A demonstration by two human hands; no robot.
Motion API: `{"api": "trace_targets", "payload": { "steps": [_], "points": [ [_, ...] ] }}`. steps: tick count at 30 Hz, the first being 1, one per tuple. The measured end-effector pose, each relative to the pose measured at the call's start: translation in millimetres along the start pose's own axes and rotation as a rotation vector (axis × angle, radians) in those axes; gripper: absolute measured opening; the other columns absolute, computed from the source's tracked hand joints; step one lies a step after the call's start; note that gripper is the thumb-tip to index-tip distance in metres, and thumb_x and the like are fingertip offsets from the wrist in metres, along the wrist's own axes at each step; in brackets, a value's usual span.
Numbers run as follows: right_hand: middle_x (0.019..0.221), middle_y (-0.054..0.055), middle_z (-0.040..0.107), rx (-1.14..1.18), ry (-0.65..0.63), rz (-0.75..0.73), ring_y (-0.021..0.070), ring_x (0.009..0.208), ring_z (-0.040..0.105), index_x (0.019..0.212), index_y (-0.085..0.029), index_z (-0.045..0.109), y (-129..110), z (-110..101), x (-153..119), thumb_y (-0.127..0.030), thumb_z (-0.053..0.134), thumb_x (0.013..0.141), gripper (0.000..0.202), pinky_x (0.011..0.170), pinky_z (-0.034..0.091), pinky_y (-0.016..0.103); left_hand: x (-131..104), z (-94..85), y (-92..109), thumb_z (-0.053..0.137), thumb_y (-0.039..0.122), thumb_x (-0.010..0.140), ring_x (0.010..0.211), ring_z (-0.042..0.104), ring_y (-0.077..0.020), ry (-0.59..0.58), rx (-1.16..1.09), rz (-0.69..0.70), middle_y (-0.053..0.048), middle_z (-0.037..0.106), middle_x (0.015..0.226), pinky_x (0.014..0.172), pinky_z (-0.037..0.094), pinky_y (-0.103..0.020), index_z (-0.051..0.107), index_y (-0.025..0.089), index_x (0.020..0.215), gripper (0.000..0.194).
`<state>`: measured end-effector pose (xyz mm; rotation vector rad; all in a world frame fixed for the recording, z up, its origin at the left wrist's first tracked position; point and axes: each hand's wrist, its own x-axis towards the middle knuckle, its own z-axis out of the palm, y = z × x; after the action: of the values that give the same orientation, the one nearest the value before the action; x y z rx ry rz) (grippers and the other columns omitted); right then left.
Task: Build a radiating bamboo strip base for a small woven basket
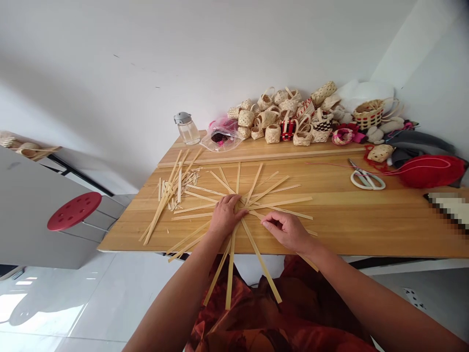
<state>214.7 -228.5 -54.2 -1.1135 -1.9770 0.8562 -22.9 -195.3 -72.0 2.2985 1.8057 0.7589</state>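
Observation:
Flat pale bamboo strips cross at one middle and fan out like spokes on the wooden table, some reaching over its front edge. My left hand presses on the crossing point, its fingers lying over the strips and hiding part of the centre. To the right, my right hand pinches one bamboo strip between thumb and fingers; that strip runs from the centre, under the hand, and out past the table's edge.
Loose strips and short offcuts lie at the left. White-handled scissors rest at the right near red yarn. Small woven baskets are piled along the wall, beside a plastic bag and a glass jug.

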Motion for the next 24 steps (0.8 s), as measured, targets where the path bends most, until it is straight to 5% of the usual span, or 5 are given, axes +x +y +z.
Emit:
{"api": "trace_targets", "payload": {
  "steps": [11,15,19,24],
  "points": [
    [0.075,0.0,0.067,0.047,0.004,0.036,0.0135,0.062,0.052,0.083,-0.023,0.071,-1,2,0,-0.033,0.061,0.092,0.017,0.058,0.039,0.028,0,0.1,-1,0.066,0.047,0.091,0.126,0.057,-0.0284,-0.013,0.012,0.001,-0.009,0.062,0.135,0.108,0.046,-0.044,0.053,0.024,0.14,0.056],
    [0.074,0.0,0.067,0.247,-0.038,0.132,0.0136,0.064,0.056,0.085,-0.021,0.072,0,-7,3,-0.039,0.063,0.09,0.021,0.06,0.043,0.027,2,5.0,-7,0.066,0.047,0.091,0.124,0.059,-0.0285,-0.003,0.014,0.011,-0.008,0.065,0.131,0.107,0.047,-0.044,0.058,0.025,0.135,0.05],
    [0.078,0.003,0.07,0.408,0.049,0.209,0.0156,0.072,0.063,0.087,-0.019,0.072,12,-44,12,-0.048,0.064,0.088,0.031,0.067,0.05,0.028,4,10.0,-14,0.062,0.051,0.092,0.123,0.059,-0.0287,-0.005,0.015,0.047,-0.007,0.064,0.133,0.107,0.047,-0.046,0.063,0.026,0.13,0.045],
    [0.078,0.004,0.07,0.213,0.284,0.276,0.0163,0.071,0.062,0.089,-0.019,0.074,43,-111,15,-0.05,0.064,0.082,0.033,0.065,0.051,0.03,4,10.6,-16,0.059,0.055,0.092,0.124,0.058,-0.0295,-0.021,0.017,0.038,-0.006,0.063,0.134,0.105,0.048,-0.048,0.064,0.028,0.129,0.046]
  ]
}}
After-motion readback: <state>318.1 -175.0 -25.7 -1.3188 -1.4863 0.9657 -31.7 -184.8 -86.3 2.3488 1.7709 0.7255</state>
